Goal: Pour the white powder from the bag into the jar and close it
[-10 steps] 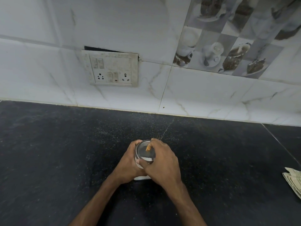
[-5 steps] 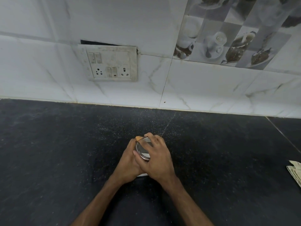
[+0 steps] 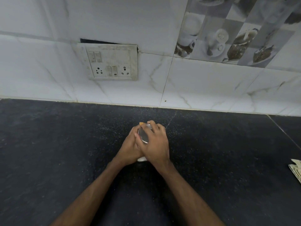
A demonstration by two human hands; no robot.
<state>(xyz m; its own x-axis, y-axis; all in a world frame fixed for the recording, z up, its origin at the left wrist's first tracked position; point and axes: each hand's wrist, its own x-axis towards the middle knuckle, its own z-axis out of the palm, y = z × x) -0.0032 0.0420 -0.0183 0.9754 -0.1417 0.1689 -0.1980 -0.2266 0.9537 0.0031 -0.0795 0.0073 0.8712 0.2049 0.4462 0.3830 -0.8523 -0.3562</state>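
The jar (image 3: 142, 159) stands near the middle of the dark desk (image 3: 48, 152), closer to the back edge than the front. The left hand (image 3: 130, 147) wraps round its side, fingers curled on it. The right hand (image 3: 157, 144) grips the shiny lid (image 3: 143, 136) from above. Folded paper (image 3: 295, 170) lies at the desk's right edge.

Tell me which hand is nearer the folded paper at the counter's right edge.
Right. The right hand, on the jar lid, sits left of the folded paper; the left hand, holding the jar, is even farther left.
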